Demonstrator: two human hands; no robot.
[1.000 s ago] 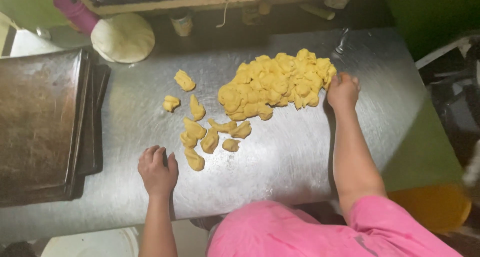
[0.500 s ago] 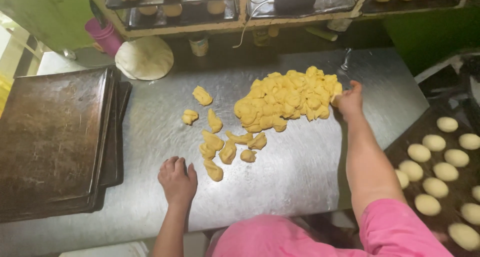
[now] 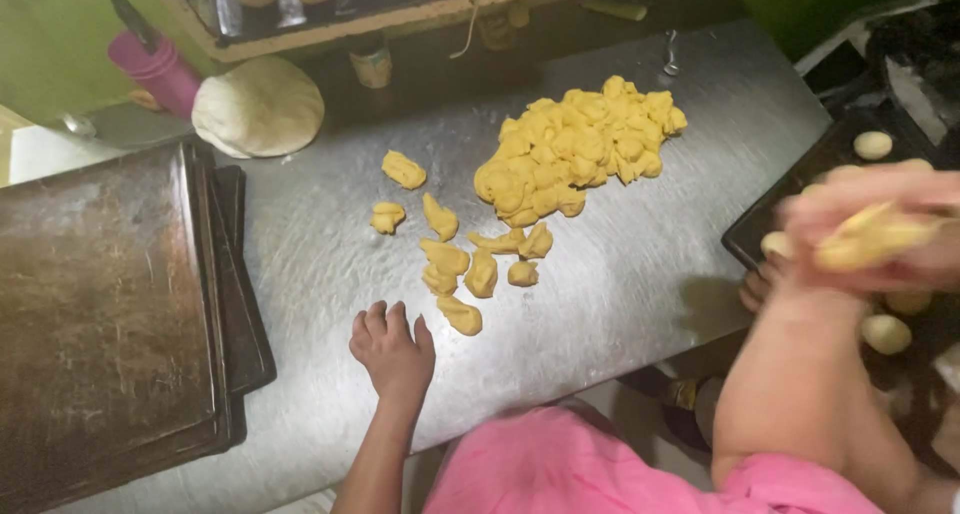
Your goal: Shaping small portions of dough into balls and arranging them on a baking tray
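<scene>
Dough piece (image 3: pixel 872 239), yellow and motion-blurred, is pinched in the right hand (image 3: pixel 880 229), raised off the steel table (image 3: pixel 620 284) above a dark tray (image 3: pixel 800 179). Left hand (image 3: pixel 392 346) is laid flat, fingers loosely together, just beside scattered dough lumps (image 3: pixel 462 316).

A single head-worn camera looks steeply down from close above onto the steel table (image 3: pixel 620 274), facing away from the person toward the shelf (image 3: pixel 400 14) at the far edge, with the stacked baking trays (image 3: pixel 100 304) at frame left; no second view shares the scene.
</scene>
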